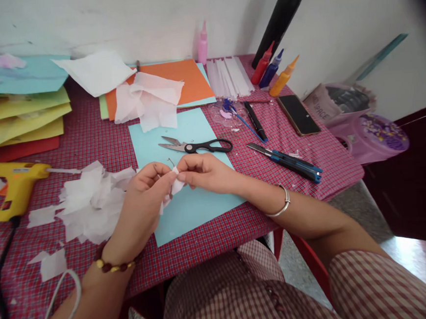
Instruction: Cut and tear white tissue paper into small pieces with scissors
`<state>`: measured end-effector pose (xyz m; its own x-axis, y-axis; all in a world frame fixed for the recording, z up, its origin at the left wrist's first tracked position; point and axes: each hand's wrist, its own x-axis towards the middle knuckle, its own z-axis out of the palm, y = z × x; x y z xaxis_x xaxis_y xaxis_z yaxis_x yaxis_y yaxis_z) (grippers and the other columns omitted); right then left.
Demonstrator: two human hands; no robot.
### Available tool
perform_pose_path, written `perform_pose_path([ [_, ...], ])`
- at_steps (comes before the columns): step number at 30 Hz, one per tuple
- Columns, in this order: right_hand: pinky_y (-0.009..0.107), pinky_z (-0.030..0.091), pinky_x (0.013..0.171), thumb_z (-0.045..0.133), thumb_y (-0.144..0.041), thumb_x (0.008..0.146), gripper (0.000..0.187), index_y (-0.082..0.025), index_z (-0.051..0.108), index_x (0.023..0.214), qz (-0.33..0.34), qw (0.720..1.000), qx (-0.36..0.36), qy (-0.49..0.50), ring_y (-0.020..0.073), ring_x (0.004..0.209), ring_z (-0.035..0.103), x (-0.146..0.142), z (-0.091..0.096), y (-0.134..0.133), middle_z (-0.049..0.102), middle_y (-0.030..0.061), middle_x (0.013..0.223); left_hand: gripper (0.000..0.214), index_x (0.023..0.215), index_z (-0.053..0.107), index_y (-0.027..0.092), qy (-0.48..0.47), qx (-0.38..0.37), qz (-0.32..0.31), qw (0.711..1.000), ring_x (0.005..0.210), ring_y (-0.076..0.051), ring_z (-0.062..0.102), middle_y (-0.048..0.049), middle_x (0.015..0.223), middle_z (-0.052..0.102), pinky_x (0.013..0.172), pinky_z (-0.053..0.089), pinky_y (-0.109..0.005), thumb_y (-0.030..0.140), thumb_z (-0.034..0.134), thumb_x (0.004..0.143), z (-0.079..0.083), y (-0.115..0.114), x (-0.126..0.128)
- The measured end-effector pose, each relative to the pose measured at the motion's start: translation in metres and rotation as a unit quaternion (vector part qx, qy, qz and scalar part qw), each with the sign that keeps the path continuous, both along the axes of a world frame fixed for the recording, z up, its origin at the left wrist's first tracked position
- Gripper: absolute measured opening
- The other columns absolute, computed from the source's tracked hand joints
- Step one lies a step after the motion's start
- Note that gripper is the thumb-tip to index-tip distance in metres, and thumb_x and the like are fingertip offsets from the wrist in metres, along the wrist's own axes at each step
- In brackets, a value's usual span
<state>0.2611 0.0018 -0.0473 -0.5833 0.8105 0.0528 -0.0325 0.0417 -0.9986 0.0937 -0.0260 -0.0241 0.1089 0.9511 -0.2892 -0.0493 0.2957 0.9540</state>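
My left hand [144,199] and my right hand [204,172] meet over a light blue paper sheet [187,208] on the table. Both pinch a small folded piece of white tissue paper [176,186] between their fingertips. A thin wire [170,161] pokes up just above the fingers. A pile of cut white tissue pieces [91,203] lies just left of my left hand. Black-handled scissors [197,146] rest on the blue sheet just beyond my hands.
A yellow glue gun [14,185] lies far left with its cord. Yellow sheets [18,118], orange paper [188,80], loose tissue [147,100], paint bottles [272,71], a phone [298,114], a craft knife [290,161], pens and a purple basket [368,137] surround the red checked tablecloth [97,139].
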Motion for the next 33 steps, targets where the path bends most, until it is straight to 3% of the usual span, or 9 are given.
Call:
perform_pose_path([
  [5,0.021,0.043,0.057,0.054,-0.024,0.088,0.01,-0.016,0.057,0.085,0.001,0.999,-0.038,-0.001,0.0064,0.062,0.051,0.0012,0.0006,0.0018,0.058,-0.0024,0.072,0.018,0.069,0.053,0.019,0.013,0.003,0.001,1.0,0.045,-0.006,0.037,0.0059,0.05,0.045,0.044,0.027,-0.019,0.025,0.067,0.078,-0.0029,0.0006,-0.0025],
  [10,0.021,0.042,0.056,0.062,-0.023,0.082,0.01,-0.016,0.055,0.08,-0.017,0.999,-0.034,0.003,0.0067,0.059,0.047,-0.002,-0.0001,0.0021,0.051,-0.0053,0.065,0.018,0.07,0.052,0.019,-0.001,0.009,-0.003,1.0,0.044,-0.006,0.036,0.006,0.051,0.045,0.043,0.028,-0.019,0.025,0.068,0.076,-0.0026,0.0012,0.0003],
  [17,0.021,0.035,0.053,0.061,-0.018,0.082,0.008,-0.016,0.054,0.078,-0.048,0.999,-0.004,-0.014,0.0056,0.057,0.042,-0.0026,-0.0001,0.0021,0.05,-0.0059,0.064,0.018,0.068,0.05,0.02,-0.007,0.01,-0.012,1.0,0.042,-0.006,0.036,0.0065,0.049,0.043,0.042,0.025,-0.019,0.023,0.066,0.074,-0.003,0.0008,0.0007],
  [33,0.019,0.042,0.052,0.055,-0.016,0.085,0.004,-0.016,0.053,0.081,-0.032,0.998,-0.046,-0.011,0.0046,0.054,0.05,0.0014,0.0045,0.0049,0.06,-0.0042,0.066,0.014,0.07,0.055,0.019,0.078,0.029,-0.017,0.996,0.043,-0.007,0.036,0.006,0.05,0.044,0.041,0.025,-0.019,0.027,0.065,0.076,-0.0102,0.0024,-0.0006],
])
